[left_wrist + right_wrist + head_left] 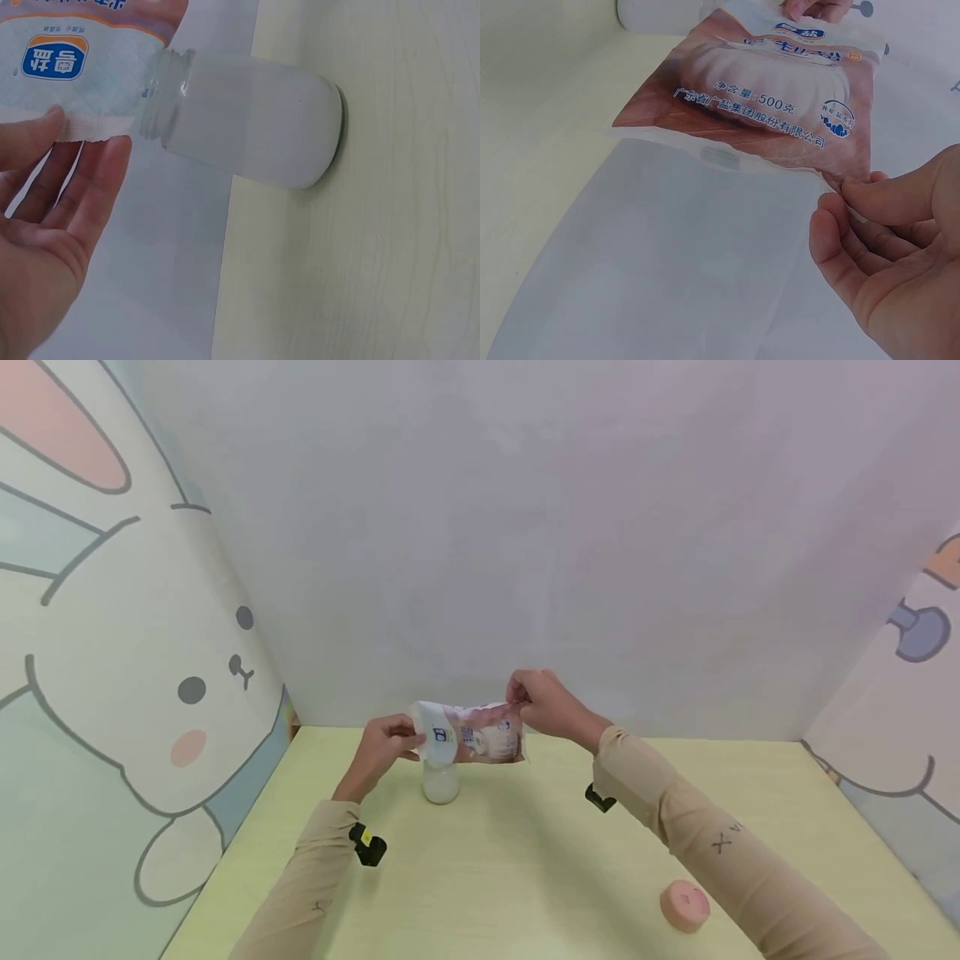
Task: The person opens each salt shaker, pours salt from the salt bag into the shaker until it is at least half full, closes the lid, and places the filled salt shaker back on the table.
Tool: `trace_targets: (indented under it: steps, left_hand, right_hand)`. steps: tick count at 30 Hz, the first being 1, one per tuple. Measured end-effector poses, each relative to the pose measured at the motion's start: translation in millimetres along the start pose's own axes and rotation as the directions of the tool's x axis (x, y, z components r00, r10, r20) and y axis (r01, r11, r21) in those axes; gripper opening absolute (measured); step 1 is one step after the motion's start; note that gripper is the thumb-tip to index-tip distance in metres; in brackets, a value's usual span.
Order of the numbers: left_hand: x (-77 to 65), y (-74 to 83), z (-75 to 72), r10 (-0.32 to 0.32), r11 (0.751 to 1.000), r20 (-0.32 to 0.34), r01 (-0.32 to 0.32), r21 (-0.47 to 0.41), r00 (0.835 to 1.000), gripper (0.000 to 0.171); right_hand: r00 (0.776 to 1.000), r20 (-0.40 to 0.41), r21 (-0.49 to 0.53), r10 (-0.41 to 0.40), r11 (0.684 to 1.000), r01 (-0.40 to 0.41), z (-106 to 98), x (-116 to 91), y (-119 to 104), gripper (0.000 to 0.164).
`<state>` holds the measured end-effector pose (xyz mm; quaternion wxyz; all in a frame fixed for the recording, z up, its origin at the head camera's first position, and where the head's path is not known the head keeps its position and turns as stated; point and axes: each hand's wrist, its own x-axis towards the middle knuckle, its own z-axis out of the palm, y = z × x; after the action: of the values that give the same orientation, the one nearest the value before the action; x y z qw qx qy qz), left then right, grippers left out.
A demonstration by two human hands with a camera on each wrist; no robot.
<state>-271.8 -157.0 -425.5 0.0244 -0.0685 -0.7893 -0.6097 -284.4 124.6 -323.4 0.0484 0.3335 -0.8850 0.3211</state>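
A plastic salt bag [483, 737], printed white and reddish-brown, is held sideways above the table. My left hand [384, 745] pinches its pale left end between thumb and fingers. The right hand [546, 703] pinches a corner of the opposite end, which shows close up in the right wrist view with thumb and fingertips on the bag [772, 97]. Under the left end, a glass jar [441, 783] with whitish contents stands upright. In the left wrist view the bag's lower corner overlaps the threaded mouth of the jar [251, 120], hiding part of the rim.
A round pink lid [685, 906] lies on the pale yellow table [480, 877], near the right forearm. A grey wall [525, 527] rises behind the table, and panels with cartoon animals [150, 677] flank it. Black clips hang at both wrists.
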Motion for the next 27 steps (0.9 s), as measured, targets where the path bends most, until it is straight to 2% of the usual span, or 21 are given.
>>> trace_targets:
  steps: [5, 13, 27]
  left_hand:
    - [0.1, 2.8, -0.9, -0.001, 1.0, 0.022, 0.001, -0.005, 1.0, 0.013]
    - [-15.6, 30.3, -1.8, 0.029, 0.999, 0.04, -0.03, 0.018, 0.999, 0.013]
    - [-13.0, 29.1, -1.7, 0.011, 1.0, 0.033, -0.011, 0.013, 0.999, 0.012]
  right_hand:
    - [1.0, 0.002, 0.003, 0.007, 1.0, -0.007, 0.9, -1.1, 0.2, 0.02]
    - [1.0, -0.009, -0.021, -0.002, 1.0, 0.002, 0.8, 1.3, -2.3, 0.021]
    - [1.0, -0.008, -0.025, -0.006, 1.0, 0.006, 0.5, 1.6, -1.6, 0.023]
